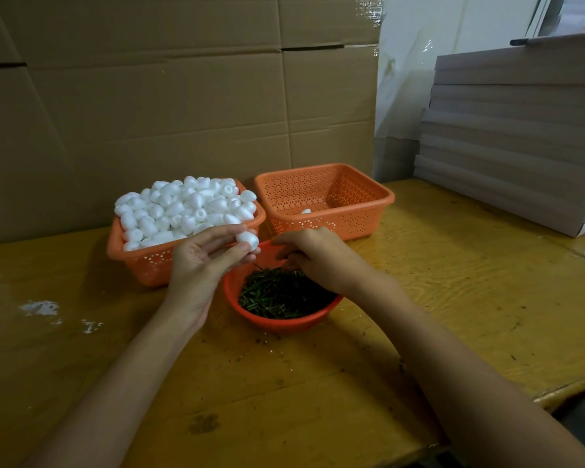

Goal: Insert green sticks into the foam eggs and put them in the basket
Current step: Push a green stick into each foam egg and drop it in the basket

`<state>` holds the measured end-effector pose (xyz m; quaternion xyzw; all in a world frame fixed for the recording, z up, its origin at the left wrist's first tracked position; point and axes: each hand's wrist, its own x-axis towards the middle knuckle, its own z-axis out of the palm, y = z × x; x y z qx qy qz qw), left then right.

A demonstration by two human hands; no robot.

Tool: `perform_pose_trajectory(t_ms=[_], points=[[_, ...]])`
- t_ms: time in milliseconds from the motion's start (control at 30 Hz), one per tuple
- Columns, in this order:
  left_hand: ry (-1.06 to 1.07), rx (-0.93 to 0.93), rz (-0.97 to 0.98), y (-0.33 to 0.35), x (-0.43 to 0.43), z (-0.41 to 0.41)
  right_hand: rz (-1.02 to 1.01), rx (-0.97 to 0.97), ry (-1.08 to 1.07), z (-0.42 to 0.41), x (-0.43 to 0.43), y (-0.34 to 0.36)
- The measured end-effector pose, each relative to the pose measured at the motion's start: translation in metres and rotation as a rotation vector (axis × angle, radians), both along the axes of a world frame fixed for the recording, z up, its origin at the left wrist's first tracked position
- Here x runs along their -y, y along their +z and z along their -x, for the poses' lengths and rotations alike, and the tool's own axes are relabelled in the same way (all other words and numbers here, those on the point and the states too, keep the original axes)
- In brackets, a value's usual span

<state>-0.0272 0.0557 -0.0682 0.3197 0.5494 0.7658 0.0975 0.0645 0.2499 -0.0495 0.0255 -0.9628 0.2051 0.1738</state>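
brown cardboard sheets [149,113] wall off a scuffed yellow wooden table [453,298] where a person works with both hands.
a stack of flat grey boards [507,146] sits on the table's far right corner, beside a white wall. at the back, the left orange basket [142,265] is heaped with white foam eggs [183,211]; just beside it the right orange basket [368,211] holds one egg [306,211] by its near wall. a red bowl [284,324] of green sticks [281,295] stands in front of both. the left hand [200,265], palm up, pinches a single foam egg [247,240] between thumb and fingertips above the bowl's far rim. the right hand [314,258] curls knuckles-up over the sticks; whether it grips one cannot be told. white crumbs [41,307] and dark specks fleck the tabletop.
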Motion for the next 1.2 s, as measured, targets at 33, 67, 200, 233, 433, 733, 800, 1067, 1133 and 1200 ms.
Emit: perform_pose_trajectory(t_ms=[33, 67, 200, 233, 433, 733, 800, 1067, 1133, 1200], points=[[0.0, -0.001, 0.003, 0.0001, -0.0001, 0.0, 0.015, -0.019, -0.008, -0.0004, -0.0003, -0.0003], [0.003, 0.002, 0.004, 0.0003, -0.0001, 0.0, 0.018, -0.033, -0.015, -0.0006, -0.0004, -0.0003], [0.002, 0.027, -0.005, 0.0002, -0.0001, 0.0008, -0.014, -0.043, -0.013, -0.0004, -0.0013, 0.001], [-0.005, 0.019, -0.003, -0.0004, -0.0001, 0.0013, -0.012, -0.041, -0.005, -0.0008, -0.0008, 0.0009], [-0.01, -0.001, 0.026, -0.001, -0.0004, 0.0024, -0.014, -0.062, 0.005, -0.002, 0.0013, 0.0008], [-0.01, 0.036, -0.049, 0.0029, -0.0006, -0.0027, -0.019, -0.042, 0.037, -0.0002, 0.0025, -0.0004], [-0.016, 0.021, -0.054, 0.0022, -0.0004, -0.0021, -0.027, -0.052, 0.031, -0.0001, 0.002, -0.0004], [-0.039, 0.0, -0.042, 0.0014, 0.0001, -0.0012, -0.025, -0.041, 0.031, -0.0006, 0.0021, -0.0012], [-0.034, 0.007, -0.051, 0.0025, -0.0003, -0.0021, -0.028, -0.034, 0.033, -0.0011, 0.0025, -0.0012], [-0.021, 0.013, -0.055, 0.0033, -0.0007, -0.003, -0.032, -0.033, 0.034, -0.0015, 0.0028, -0.0015]])
